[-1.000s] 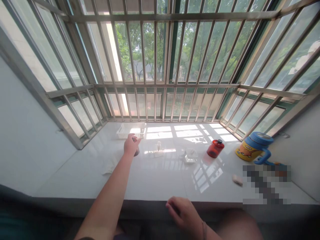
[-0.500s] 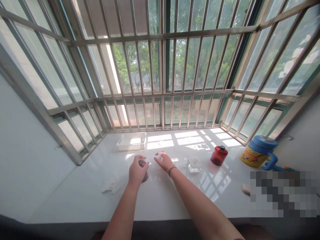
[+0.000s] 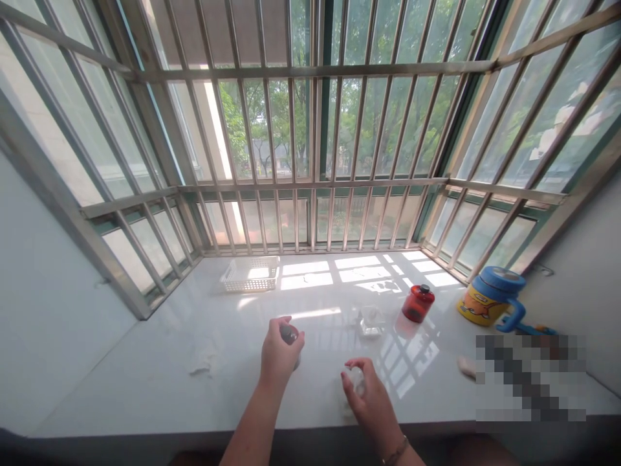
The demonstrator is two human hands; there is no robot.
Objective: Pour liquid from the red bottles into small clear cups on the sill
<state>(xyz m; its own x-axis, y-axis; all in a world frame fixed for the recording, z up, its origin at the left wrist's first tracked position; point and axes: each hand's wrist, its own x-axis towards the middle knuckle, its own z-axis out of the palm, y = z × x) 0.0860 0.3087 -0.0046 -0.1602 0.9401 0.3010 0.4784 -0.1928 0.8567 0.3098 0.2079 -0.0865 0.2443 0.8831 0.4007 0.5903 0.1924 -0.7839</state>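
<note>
My left hand [image 3: 279, 353] is wrapped round a small dark bottle [image 3: 290, 334], whose dark top shows between thumb and fingers; most of its body is hidden by the hand. Lower and to the right, near the front edge of the white counter, my right hand [image 3: 371, 391] curls its thumb and fingers round a small clear, rounded piece [image 3: 358, 377]. Its exact kind I cannot make out. The two hands are apart. Beyond the right hand stands a small clear square dish [image 3: 370, 323]. A crumpled white tissue [image 3: 202, 364] lies left of my left hand.
A white perforated basket [image 3: 251, 285] sits at the back left. On the right are a red bottle with a black cap [image 3: 418, 304] and a blue and yellow mug with a handle [image 3: 490, 301]. Metal window bars [image 3: 310, 188] enclose the white counter [image 3: 160, 388].
My right hand has moved right and toward me with the clear piece, away from the left hand. My left hand, still round the dark bottle, has shifted slightly right and nearer.
</note>
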